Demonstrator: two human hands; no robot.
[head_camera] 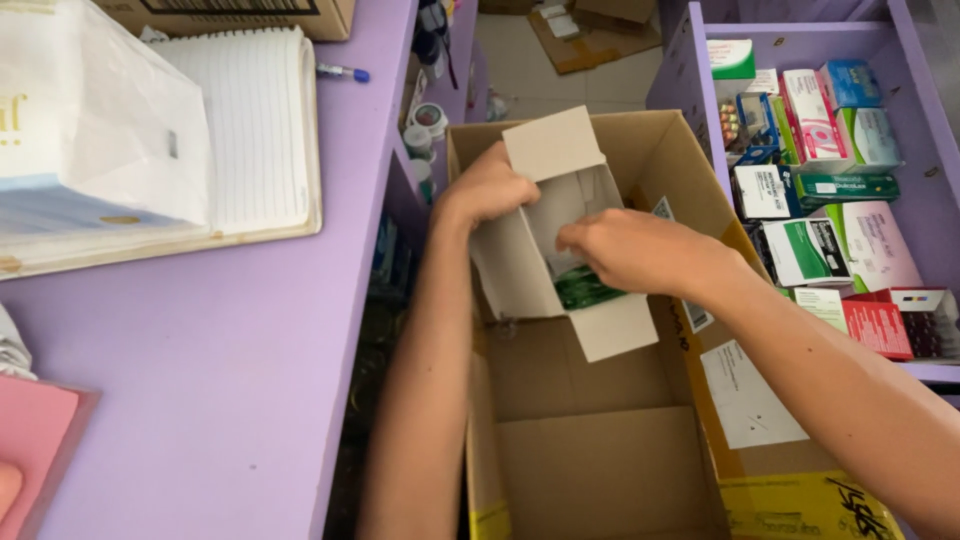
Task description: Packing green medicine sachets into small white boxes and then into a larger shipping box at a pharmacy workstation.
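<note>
A large brown cardboard carton (600, 470) stands open between two purple units. Inside it sits a smaller white carton (515, 275) with its flaps up. My left hand (488, 188) grips the small carton's left wall at the top. My right hand (635, 250) reaches into it, fingers closed on a small green packet (585, 290) that shows just under the hand. The rest of the small carton's contents are hidden by my right hand.
A purple counter (220, 380) lies at the left with an open lined notebook (255, 130), a white plastic bag (90, 110) and a blue pen (343, 72). At the right a purple shelf (690, 70) holds several medicine boxes (830, 190). Flattened cardboard (590, 35) lies on the floor beyond.
</note>
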